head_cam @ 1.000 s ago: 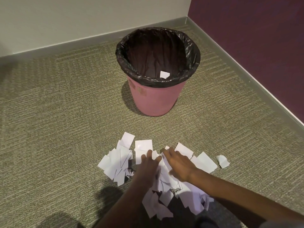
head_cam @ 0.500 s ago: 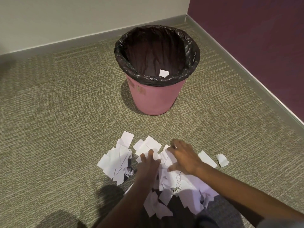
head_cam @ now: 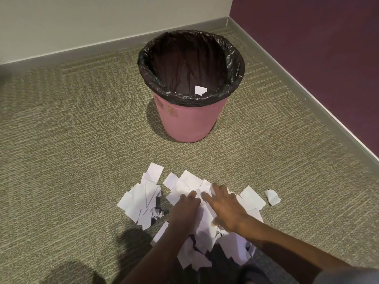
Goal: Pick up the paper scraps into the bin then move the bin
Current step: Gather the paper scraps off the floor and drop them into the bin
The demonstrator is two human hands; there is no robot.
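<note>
A pink bin (head_cam: 189, 121) lined with a black bag (head_cam: 231, 58) stands upright on the carpet near the room corner, with one white scrap (head_cam: 200, 90) visible inside. A heap of white paper scraps (head_cam: 143, 198) lies on the carpet in front of it. My left hand (head_cam: 185, 208) rests on the middle of the heap, fingers curled down onto the paper. My right hand (head_cam: 224, 209) lies flat beside it, fingers spread over the scraps. One scrap (head_cam: 272, 197) lies apart to the right.
Grey-green carpet (head_cam: 71, 140) runs to a cream wall (head_cam: 102, 19) at the back and a dark purple wall (head_cam: 317, 48) on the right, both with grey baseboards. The bin stands close to that corner.
Both hands have shifted over the heap and pushed the scraps together. The right hand has spread flatter, and scraps at the far edge have been rearranged.
</note>
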